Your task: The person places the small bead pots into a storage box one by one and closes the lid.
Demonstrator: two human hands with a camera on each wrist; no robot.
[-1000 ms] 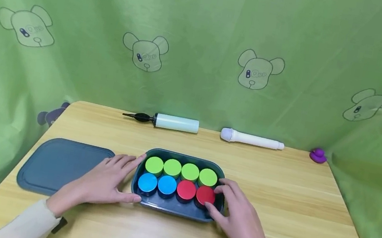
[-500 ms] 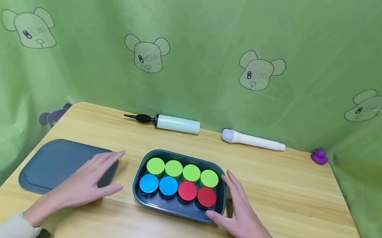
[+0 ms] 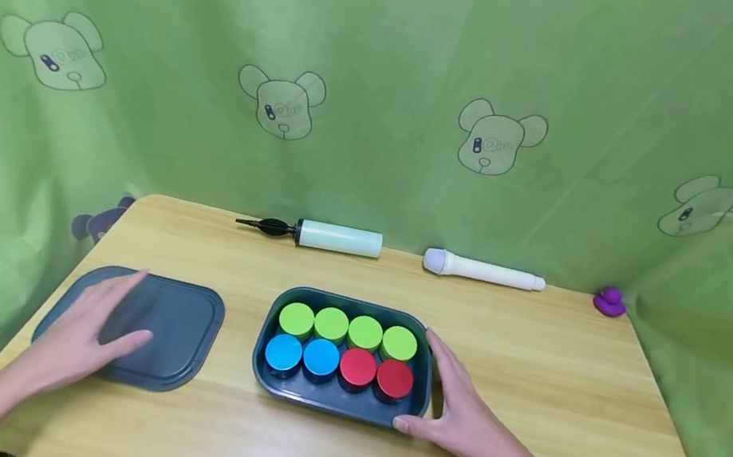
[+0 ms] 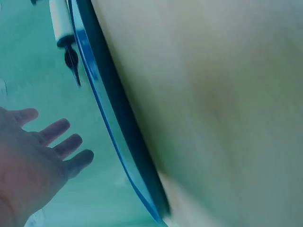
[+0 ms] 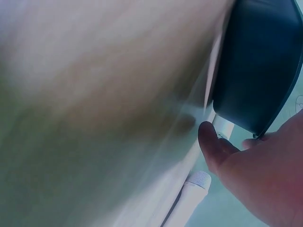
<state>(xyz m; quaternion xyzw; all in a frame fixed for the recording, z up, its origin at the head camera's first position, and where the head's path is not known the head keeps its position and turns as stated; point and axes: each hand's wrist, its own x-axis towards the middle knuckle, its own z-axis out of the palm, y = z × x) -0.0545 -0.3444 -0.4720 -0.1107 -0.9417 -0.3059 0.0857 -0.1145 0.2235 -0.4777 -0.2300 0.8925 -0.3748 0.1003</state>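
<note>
A dark blue tray (image 3: 323,401) holds round pots in two rows. Green-topped pots (image 3: 331,323) fill the back row; two blue-topped pots (image 3: 321,357) and two red-topped pots (image 3: 358,368) make up the front one. My right hand (image 3: 466,415) spans the tray's right end, thumb by the front corner and fingers at the back one. In the right wrist view, its fingers reach the rim of the tray (image 5: 260,61). To the left, a flat dark lid (image 3: 174,334) lies on the table, partly hidden by my left hand (image 3: 79,334), whose spread fingers hold nothing.
Along the table's back edge lie a pale hand pump (image 3: 339,238) with a black nozzle, a white toy microphone (image 3: 493,272) and a purple rubber duck (image 3: 610,302). A green curtain (image 3: 398,40) hangs behind the wooden table (image 3: 535,354).
My left hand has come away from the tray's left end and moved left over the lid. My right hand has slid off the red-topped pot to the tray's right edge.
</note>
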